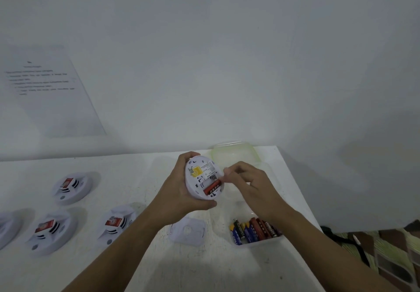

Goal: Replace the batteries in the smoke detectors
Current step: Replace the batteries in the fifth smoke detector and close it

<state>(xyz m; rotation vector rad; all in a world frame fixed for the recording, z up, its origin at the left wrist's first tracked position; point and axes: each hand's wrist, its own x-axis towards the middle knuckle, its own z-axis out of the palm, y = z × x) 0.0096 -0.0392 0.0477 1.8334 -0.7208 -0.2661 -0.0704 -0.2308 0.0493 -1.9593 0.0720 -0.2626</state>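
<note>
My left hand (pixel 181 191) grips a round white smoke detector (pixel 200 173) held above the table with its back side up. A red battery (pixel 212 188) lies in its open battery slot. My right hand (pixel 250 182) has its fingertips at the right end of that battery, fingers curled; whether they pinch it is unclear. A clear plastic box (pixel 259 240) near the table's right edge holds several red and blue batteries (pixel 254 230). A white mounting plate (pixel 187 231) lies flat on the table below my left hand.
Three white smoke detectors (pixel 72 186) (pixel 51 229) (pixel 118 221) with red labels lie on the white table (pixel 159 264), with a fourth (pixel 6 226) cut off at the left. A greenish clear lid (pixel 234 153) lies at the back. A printed sheet (pixel 50 92) hangs on the wall.
</note>
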